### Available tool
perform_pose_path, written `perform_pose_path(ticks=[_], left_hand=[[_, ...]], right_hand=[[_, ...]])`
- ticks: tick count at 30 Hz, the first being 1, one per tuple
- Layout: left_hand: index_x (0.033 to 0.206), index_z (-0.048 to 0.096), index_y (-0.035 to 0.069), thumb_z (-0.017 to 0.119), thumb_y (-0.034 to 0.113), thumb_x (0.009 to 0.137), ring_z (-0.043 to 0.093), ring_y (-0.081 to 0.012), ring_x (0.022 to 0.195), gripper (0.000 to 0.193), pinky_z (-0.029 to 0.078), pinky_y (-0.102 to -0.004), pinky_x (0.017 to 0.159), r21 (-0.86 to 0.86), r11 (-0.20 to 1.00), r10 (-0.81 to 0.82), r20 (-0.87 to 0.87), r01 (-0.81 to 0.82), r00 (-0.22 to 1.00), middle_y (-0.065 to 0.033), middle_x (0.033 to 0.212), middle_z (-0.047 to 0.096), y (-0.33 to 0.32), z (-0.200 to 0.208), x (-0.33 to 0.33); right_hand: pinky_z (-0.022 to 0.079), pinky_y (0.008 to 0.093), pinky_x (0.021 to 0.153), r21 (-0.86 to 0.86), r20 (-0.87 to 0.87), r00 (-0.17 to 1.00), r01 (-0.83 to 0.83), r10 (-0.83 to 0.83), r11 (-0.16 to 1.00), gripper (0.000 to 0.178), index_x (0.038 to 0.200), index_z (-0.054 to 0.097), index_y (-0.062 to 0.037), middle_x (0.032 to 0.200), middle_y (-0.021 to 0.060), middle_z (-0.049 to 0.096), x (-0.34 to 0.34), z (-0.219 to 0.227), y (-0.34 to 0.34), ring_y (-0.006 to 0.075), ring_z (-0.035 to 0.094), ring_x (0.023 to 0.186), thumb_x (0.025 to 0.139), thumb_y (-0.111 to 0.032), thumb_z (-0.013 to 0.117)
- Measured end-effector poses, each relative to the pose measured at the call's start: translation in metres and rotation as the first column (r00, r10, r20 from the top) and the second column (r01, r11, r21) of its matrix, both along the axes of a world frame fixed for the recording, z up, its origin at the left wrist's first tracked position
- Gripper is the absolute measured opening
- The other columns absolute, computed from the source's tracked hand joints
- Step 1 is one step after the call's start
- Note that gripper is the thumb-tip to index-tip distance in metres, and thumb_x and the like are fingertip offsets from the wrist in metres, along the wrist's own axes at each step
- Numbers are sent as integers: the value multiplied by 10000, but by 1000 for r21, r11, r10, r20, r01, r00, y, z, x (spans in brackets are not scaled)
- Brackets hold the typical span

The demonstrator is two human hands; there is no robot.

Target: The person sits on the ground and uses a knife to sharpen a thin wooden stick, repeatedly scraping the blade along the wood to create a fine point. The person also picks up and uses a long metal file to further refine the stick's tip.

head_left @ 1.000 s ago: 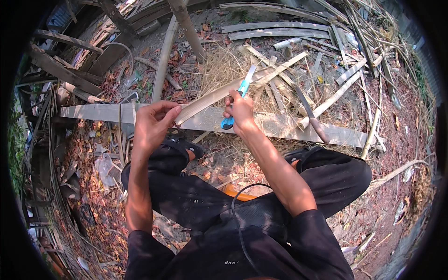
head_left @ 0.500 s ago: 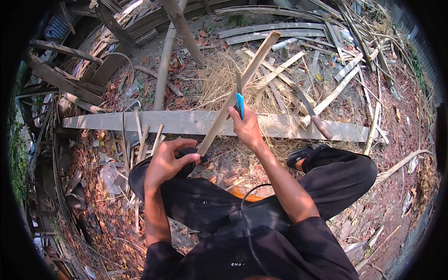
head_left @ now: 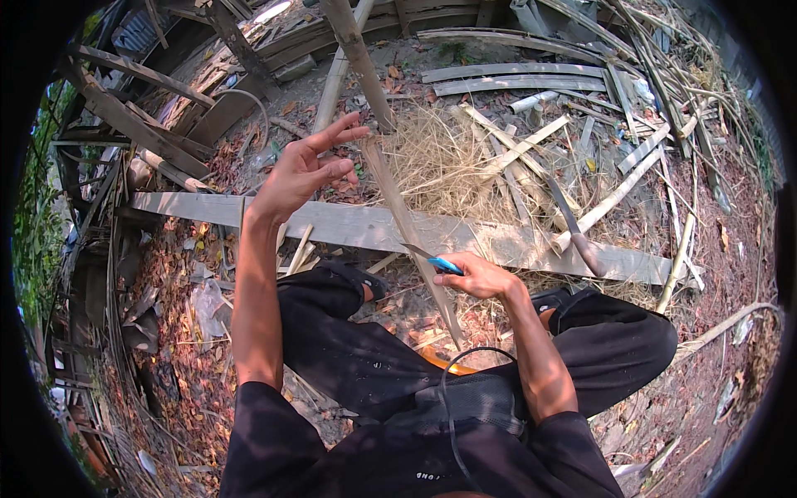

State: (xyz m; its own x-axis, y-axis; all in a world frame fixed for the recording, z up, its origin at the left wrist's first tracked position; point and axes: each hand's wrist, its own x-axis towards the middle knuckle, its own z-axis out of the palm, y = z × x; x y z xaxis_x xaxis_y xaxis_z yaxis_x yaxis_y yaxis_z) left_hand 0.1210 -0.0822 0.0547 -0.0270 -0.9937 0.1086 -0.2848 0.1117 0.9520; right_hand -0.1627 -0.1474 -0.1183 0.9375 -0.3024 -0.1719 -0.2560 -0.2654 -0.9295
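My left hand (head_left: 305, 173) is raised at the upper end of a bamboo strip (head_left: 394, 203), its fingers stretched out and apart beside the tip. The strip slants down to the right, over a long grey plank (head_left: 332, 222), with its lower end above my lap. My right hand (head_left: 480, 276) is closed around a blue-handled utility knife (head_left: 446, 266). Its bare blade points left and lies across the strip's middle. Whether the right fingers also grip the strip is hard to see.
A machete (head_left: 573, 220) rests on the plank at the right. Beyond it lie dry shavings (head_left: 432, 162) and several bamboo pieces (head_left: 531, 145). Posts (head_left: 357, 58) stand at the back. My crossed legs (head_left: 365, 365) are on the near side of the plank.
The strip has swung round, its upper end now leaning left. My left hand has moved up and away to that end. My right hand has come down with the knife, now pointing left.
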Motion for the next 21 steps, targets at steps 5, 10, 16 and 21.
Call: perform_pose_path(ticks=[5, 10, 16, 21], left_hand=[[1454, 365, 45, 688, 116, 870, 612, -107, 794, 671, 505, -249, 749, 10, 1000, -20, -35, 20, 999, -96, 1378, 510, -7, -12, -3], [1331, 513, -16, 708, 90, 851, 620, -114, 771, 529, 511, -252, 748, 78, 997, 0, -72, 6, 997, -92, 1099, 651, -5, -19, -1], [1063, 627, -59, 733, -11, 795, 625, -121, 720, 292, 509, -241, 622, -37, 991, 122, -157, -129, 980, -76, 918, 644, -8, -16, -11], [1019, 625, -74, 728, -69, 771, 634, -140, 719, 269, 521, -249, 606, -83, 985, 137, -169, -152, 976, -112, 999, 621, 1, -6, -29]], right_hand=[[446, 336, 786, 97, -25, 998, -56, 59, 994, 270, 1060, 595, -29, 866, 50, 614, -4, -3, -1, 126, 510, 830, 927, -263, 620], [467, 326, 843, 118, -45, 993, -100, 106, 988, 272, 1101, 631, -27, 951, 73, 681, -5, -10, -6, 124, 584, 920, 900, -210, 642], [485, 356, 791, 3, 182, 944, 279, -275, 960, 275, 1095, 675, -38, 969, 131, 700, -9, -31, -11, 218, 657, 890, 836, -126, 655], [491, 305, 695, -158, 204, 718, 695, -665, 702, 232, 1025, 668, -33, 829, 98, 676, -18, 11, -14, 163, 639, 743, 841, -172, 691]])
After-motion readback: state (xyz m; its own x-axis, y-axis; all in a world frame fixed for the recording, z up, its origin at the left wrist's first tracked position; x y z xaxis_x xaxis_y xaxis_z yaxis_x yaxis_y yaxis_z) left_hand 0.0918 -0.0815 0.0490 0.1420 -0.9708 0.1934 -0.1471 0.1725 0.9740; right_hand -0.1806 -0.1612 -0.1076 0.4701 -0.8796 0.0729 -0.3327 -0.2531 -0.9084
